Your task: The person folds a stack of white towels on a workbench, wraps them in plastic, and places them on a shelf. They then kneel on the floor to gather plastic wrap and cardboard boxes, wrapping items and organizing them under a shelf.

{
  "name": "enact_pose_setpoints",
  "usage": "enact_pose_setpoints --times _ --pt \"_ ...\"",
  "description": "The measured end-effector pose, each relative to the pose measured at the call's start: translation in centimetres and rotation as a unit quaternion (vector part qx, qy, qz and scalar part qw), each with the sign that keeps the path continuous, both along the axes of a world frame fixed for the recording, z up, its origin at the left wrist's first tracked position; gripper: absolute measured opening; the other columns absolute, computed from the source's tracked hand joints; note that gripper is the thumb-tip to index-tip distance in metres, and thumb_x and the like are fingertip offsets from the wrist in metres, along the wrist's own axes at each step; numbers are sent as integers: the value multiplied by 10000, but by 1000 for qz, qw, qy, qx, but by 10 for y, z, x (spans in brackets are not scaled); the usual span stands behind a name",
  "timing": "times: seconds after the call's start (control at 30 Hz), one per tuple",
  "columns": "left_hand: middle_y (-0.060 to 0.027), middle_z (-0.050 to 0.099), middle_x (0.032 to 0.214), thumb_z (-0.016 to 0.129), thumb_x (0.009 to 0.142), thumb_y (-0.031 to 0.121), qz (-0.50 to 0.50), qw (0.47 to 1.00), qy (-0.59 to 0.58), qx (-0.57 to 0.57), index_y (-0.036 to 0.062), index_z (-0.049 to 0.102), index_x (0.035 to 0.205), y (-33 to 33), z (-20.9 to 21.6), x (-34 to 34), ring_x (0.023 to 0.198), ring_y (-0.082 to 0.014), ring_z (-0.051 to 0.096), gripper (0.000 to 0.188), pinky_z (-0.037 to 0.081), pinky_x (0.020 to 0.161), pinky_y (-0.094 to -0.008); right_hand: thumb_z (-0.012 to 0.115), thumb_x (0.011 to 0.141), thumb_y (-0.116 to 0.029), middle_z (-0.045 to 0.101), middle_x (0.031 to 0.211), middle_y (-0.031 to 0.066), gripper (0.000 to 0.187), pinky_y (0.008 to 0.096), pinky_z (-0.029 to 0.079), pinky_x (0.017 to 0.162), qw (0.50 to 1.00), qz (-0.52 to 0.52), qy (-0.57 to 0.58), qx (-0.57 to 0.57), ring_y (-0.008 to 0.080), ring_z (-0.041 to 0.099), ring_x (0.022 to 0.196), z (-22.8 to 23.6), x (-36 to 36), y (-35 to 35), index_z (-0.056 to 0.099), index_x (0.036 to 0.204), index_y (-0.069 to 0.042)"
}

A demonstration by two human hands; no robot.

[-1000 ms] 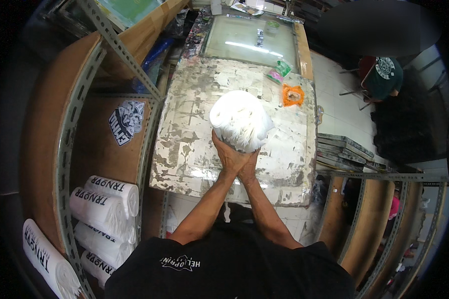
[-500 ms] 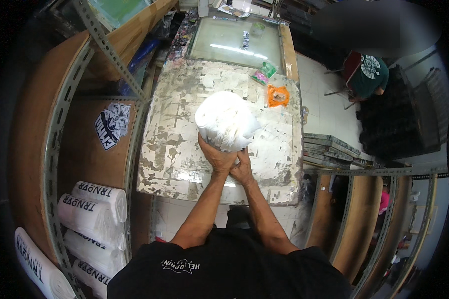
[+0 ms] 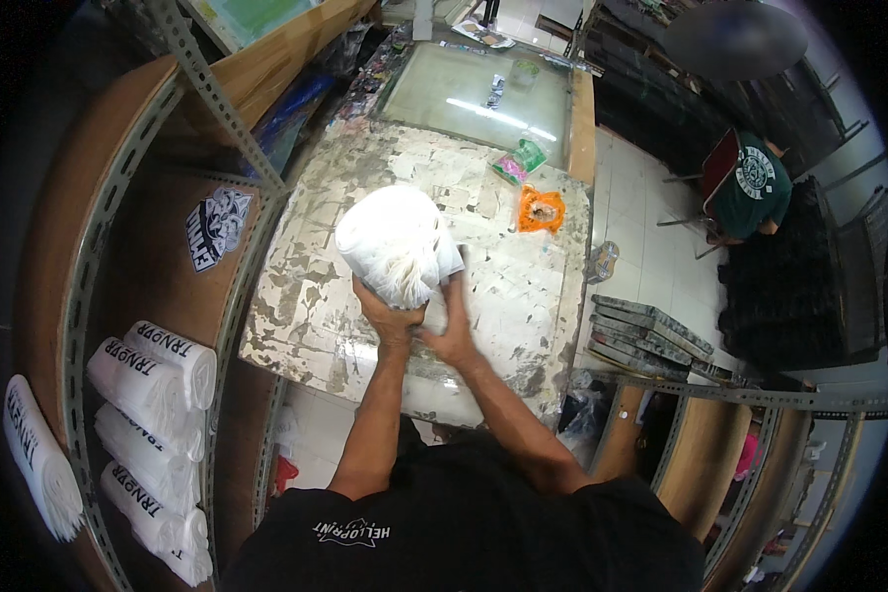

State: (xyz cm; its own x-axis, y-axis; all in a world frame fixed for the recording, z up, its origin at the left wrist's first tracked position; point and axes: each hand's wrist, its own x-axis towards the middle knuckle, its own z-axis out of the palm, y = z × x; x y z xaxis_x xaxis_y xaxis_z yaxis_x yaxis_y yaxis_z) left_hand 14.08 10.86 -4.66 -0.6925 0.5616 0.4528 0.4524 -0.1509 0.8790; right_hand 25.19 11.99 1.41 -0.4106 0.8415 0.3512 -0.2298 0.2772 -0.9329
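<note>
A thick white roll of plastic bags (image 3: 390,237) is held up over the worktable, its layered, crinkled edges facing me. My left hand (image 3: 390,318) is closed around the near left part of the roll, its fingers partly hidden beneath it. Against the roll's near right side rests my right hand (image 3: 452,335), thumb toward the left hand and fingers running up along the plastic. Part of the right fingers is hidden by the roll. Beneath lies the worktable (image 3: 306,296), its pale surface peeling and stained.
An orange packet (image 3: 540,209) and a green-and-pink packet (image 3: 519,161) lie on the table's right. A framed glass panel (image 3: 464,94) covers its far end. Several white rolls (image 3: 143,385) fill the left metal shelf (image 3: 229,385). At far right sits a person in dark green (image 3: 755,187).
The roll and both hands have shifted left in view, and the roll is tilted left. My right hand has moved apart from the left, out to the roll's right side.
</note>
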Motion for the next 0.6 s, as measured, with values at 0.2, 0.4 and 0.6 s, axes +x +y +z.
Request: enact_pose_setpoints --times 0.2,0.4,0.6 --pt "-265 510 1265 935 558 222 12 1000 0 9 -113 203 1400 6 -4 9 1148 -352 573 1165 473 957 -416 838 679 -372 20 1569 331 1298 468 164 1184 976 -39 -155 148 464 99 1461 0 -8 -9 -59 1507 67" --pt "-222 549 1239 890 547 156 35 997 57 -42 -47 223 1395 -2 -8 3 1133 -365 577 1098 437 1013 -448 787 774 -158 589 1282 197 588 436 381 1053 938 -199 -221 179 368 535 1202 -24 67 56 563 1294 -1" --pt "-226 530 1251 829 475 33 3 993 64 -98 -43 164 1443 -6 -28 2 1122 -356 581 1177 444 1008 -438 791 767 -262 581 1078 181 490 456 435 903 783 -461 -384 162 392 545 1047 -39 148 178 592 1132 -3"
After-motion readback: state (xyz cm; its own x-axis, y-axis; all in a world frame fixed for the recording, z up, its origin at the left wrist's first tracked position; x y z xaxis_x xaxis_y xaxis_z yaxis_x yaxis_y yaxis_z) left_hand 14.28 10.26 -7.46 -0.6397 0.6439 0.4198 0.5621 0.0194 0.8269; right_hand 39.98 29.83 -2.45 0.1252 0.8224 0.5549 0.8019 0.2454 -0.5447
